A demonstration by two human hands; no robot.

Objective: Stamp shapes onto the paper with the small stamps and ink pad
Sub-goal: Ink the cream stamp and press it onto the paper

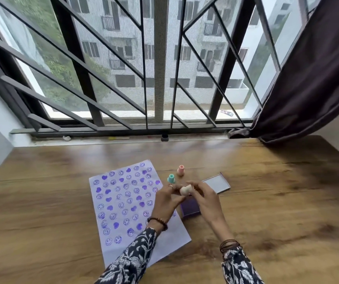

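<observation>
A white paper sheet (pixel 123 203) lies on the wooden table (pixel 41 191), covered with several purple smiley and heart prints. My left hand (pixel 165 201) and my right hand (pixel 204 199) meet above the purple ink pad (pixel 190 209), both pinching a small cream stamp (pixel 185 190). The pad is partly hidden under my hands. Its open lid (pixel 217 183) lies just behind to the right. A teal stamp (pixel 171 178) and a pink stamp (pixel 180 170) stand upright beside the paper's right edge.
A barred window with a mesh screen runs along the table's far edge. A dark curtain (pixel 308 89) hangs at the right and drapes onto the back right corner. Small bits lie on the window sill (pixel 123 139).
</observation>
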